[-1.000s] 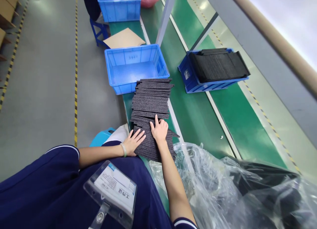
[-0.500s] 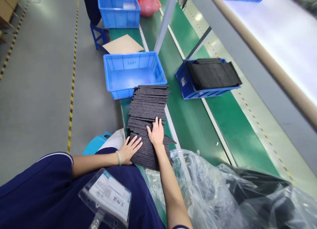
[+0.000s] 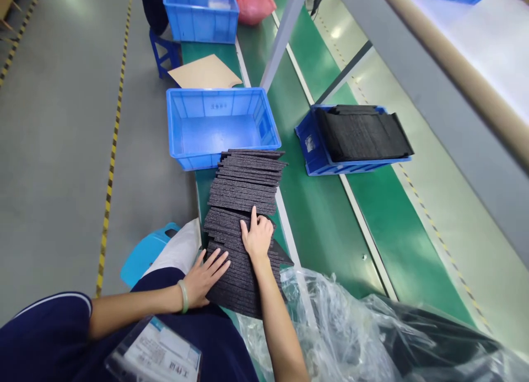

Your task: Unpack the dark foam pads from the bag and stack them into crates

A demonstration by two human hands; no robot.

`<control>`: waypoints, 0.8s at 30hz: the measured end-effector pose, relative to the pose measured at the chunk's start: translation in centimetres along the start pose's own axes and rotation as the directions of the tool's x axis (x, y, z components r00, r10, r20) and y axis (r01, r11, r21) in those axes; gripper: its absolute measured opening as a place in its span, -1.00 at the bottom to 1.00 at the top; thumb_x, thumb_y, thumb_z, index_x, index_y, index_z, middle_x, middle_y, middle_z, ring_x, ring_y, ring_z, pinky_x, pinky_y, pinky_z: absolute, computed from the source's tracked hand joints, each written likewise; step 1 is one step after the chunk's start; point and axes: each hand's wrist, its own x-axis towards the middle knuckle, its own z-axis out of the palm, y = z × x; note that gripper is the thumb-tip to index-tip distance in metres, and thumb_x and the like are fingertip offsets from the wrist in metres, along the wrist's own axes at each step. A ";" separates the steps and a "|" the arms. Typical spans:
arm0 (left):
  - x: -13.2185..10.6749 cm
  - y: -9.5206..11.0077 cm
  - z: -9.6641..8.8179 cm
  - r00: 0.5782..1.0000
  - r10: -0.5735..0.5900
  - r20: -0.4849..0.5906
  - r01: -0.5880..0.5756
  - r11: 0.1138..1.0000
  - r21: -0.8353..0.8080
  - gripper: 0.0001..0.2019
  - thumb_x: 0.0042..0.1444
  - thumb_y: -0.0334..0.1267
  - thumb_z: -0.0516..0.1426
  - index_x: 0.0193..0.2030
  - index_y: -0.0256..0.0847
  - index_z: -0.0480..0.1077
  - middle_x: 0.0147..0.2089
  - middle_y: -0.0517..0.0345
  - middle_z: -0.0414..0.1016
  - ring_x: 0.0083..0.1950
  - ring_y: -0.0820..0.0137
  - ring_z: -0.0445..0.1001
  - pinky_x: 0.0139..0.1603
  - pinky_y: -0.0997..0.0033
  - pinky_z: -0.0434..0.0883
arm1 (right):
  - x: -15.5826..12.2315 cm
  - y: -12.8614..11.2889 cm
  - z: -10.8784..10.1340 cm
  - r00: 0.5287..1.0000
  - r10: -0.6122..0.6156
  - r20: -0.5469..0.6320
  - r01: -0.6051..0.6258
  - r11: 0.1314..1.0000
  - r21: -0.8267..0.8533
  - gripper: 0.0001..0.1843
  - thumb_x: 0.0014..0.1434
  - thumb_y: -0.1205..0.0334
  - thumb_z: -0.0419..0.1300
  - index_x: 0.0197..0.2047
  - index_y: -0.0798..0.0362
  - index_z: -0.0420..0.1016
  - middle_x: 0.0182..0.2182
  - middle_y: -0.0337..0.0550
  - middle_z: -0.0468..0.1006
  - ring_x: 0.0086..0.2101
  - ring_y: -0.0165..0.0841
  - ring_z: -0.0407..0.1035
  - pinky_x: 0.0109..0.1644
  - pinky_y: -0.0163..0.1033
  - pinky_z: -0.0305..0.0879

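Note:
A fanned row of black foam sheets lies on the green bench in front of me, its far end against a blue bin. My left hand rests with spread fingers on the near left edge of the row. On top of the sheets, around the middle, is my right hand; its index finger points forward and the other fingers are slightly bent. Neither hand grips a sheet. The blue bin just beyond the row has nothing inside that I can see.
A second blue bin full of black foam pieces stands to the right. Crumpled clear plastic covers the near right. Beyond are a cardboard sheet, another blue bin and a red bag. A slanted grey post rises from the bench.
The view has shifted a little. My right index finger now stretches ahead while the other fingers have curled somewhat. My left hand keeps its place on the sheets' edge.

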 end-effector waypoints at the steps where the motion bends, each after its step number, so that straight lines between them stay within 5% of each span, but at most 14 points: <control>1: 0.0 0.0 0.1 1.000 -0.001 0.003 0.002 1.000 -0.008 0.14 -0.21 -0.03 0.31 0.44 -0.13 -0.26 0.48 -0.13 -0.44 0.44 -0.08 -0.51 0.35 -0.30 -0.32 | 0.0 -0.1 0.0 1.000 0.006 0.005 -0.006 1.000 -0.001 -0.33 0.29 -0.10 -0.11 0.35 0.08 0.08 -0.13 0.13 0.37 -0.10 -0.08 0.22 0.06 0.10 0.15; 9: 0.0 0.2 -0.3 1.000 0.000 0.007 0.000 0.999 -0.042 0.10 -0.16 -0.11 0.29 0.44 -0.13 -0.27 0.48 -0.13 -0.46 0.44 -0.07 -0.54 0.34 -0.32 -0.37 | 0.6 -0.3 -0.5 0.999 -0.036 0.003 0.036 0.998 -0.042 -0.47 0.30 -0.06 -0.08 0.10 0.16 0.35 0.31 0.21 0.00 0.29 0.02 -0.14 0.16 0.05 0.10; 18: 0.3 0.3 -0.9 0.999 0.002 0.043 -0.001 0.999 -0.036 0.15 -0.22 -0.18 0.33 0.44 -0.12 -0.29 0.48 -0.15 -0.48 0.44 -0.08 -0.56 0.33 -0.32 -0.39 | 1.7 0.0 -0.4 0.999 -0.045 0.017 0.045 0.999 0.007 -0.34 0.30 -0.08 -0.12 0.24 0.29 0.17 0.08 0.25 0.33 0.14 -0.08 0.11 0.18 0.01 0.08; 24: 0.3 0.7 -1.1 0.998 -0.017 0.053 0.018 1.000 -0.009 0.20 -0.27 -0.24 0.35 0.44 -0.13 -0.31 0.48 -0.15 -0.51 0.43 -0.08 -0.58 0.33 -0.31 -0.41 | 3.7 0.0 -0.1 0.999 0.014 0.045 -0.011 0.998 -0.067 -0.34 0.28 -0.11 -0.08 0.31 0.11 0.15 -0.10 0.11 0.35 -0.06 -0.10 0.18 0.07 0.04 0.12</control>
